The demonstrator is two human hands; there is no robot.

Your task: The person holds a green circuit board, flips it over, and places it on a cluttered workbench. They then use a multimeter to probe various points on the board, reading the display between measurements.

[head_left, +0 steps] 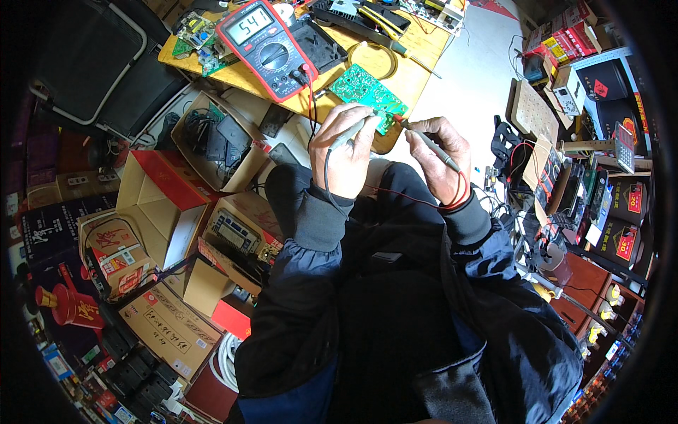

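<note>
My left hand (344,152) is closed around a grey test probe (348,133) with a black lead. My right hand (446,152) pinches a second test probe (441,151), grey with a red lead. Both probes point toward the lower end of a green circuit board (362,89); whether the tips touch it I cannot make out. The board lies tilted near the front edge of a yellow table. Behind my left hand rests a red multimeter (270,39) with its display lit and a round dial. The black and red leads run from its sockets.
More circuit boards (201,39) lie on the table (417,74), beside a coil of wire (373,61) and a screwdriver (417,60). Open cardboard boxes (169,321) crowd the floor at left, near a black chair (85,71). Cluttered shelves (600,159) stand at right.
</note>
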